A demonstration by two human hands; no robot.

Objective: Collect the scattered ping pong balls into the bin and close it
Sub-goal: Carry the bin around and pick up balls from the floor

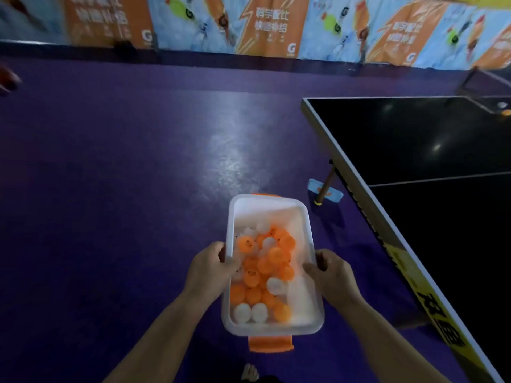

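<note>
Wall banners (401, 29) w/ G logo (291, 48) | L hand (210, 268) + R hand (330, 275) grip bin (266, 199) sides

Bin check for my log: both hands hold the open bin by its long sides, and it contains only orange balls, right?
No. The head view shows white balls among the orange balls in the open bin. The left hand and right hand do hold its long sides.

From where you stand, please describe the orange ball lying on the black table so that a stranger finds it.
Start at the black table on the right and follow its top to the picture's right edge. The orange ball lies there beside a white ball; it alone on the table is orange.
</note>
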